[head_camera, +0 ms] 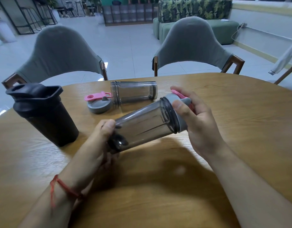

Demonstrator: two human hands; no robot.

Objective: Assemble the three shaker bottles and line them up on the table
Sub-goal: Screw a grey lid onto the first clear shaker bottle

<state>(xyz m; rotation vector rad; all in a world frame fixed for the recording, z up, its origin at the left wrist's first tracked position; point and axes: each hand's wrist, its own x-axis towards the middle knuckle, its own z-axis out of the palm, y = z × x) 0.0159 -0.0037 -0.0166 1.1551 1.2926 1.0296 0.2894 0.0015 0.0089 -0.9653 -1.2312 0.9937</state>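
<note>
Right hand (pixel 196 119) wrapped over the grey lid (pixel 179 111), thumb across its face, fingers behind; the pink flip tab pokes out past the fingers. Lid sits on the mouth of the smoky clear bottle (pixel 145 124); whether the thread is fully home, cannot tell.

Left hand (pixel 102 137) closed round that bottle's base, thumb on top. Bottle held tilted, mouth up and away, clear of the table (pixel 240 104).

Taking the held bottle as landmark: just beyond it, a second clear bottle (pixel 133 92) lies on its side, open mouth to the left, no lid. Touching or nearly touching that mouth, its grey lid with pink tab (pixel 99 103) lies flat. Well to the left, the black shaker (pixel 43 112) stands upright with lid on. Two grey chairs (pixel 59 51) beyond the table edge.

Handling, as judged: empty thin-walled plastic, so light and stiff but smooth; likely to slip under twisting. Best grip low on the body against the base, other palm on the lid rim, not on the tab. Lying bottle may roll.
</note>
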